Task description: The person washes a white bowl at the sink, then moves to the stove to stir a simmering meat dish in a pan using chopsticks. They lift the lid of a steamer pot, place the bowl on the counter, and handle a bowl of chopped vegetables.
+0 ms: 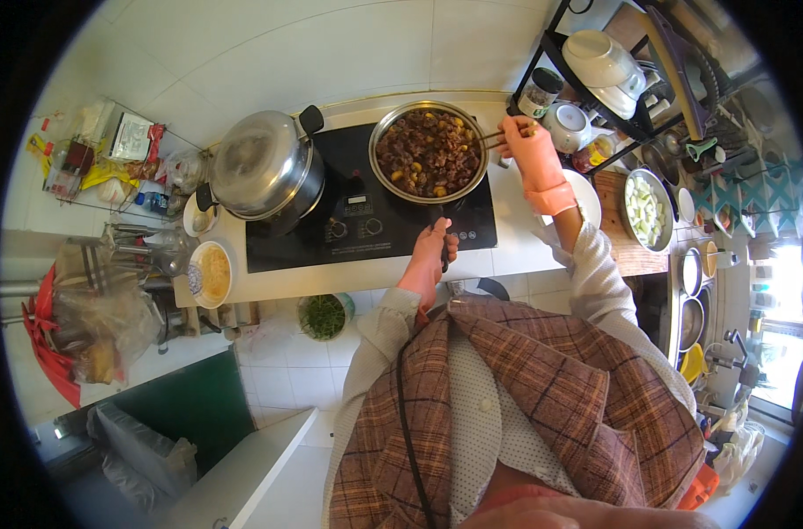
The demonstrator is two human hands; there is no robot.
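A steel-rimmed frying pan (371, 142) stands on the right side of a black glass cooktop (295, 254), filled with dark browned meat pieces and yellow chunks (418, 142). My left hand (431, 254) is closed around the pan's black handle (445, 258), below the pan. At the pan's right edge, my right hand (521, 142) grips thin chopsticks (491, 135), whose tips reach into the food. Both hands look orange-pink; whether they are gloved I cannot tell. A lidded steel pot (269, 165) stands on the left side of the cooktop.
A white plate (590, 198) lies right of the cooktop, near a wooden board (629, 261) with a pan of pale green cubes (646, 211). A bowl of yellowish food (213, 272) sits at the counter's left end. Below is a container of greens (323, 317). A black rack (560, 56) holds bowls.
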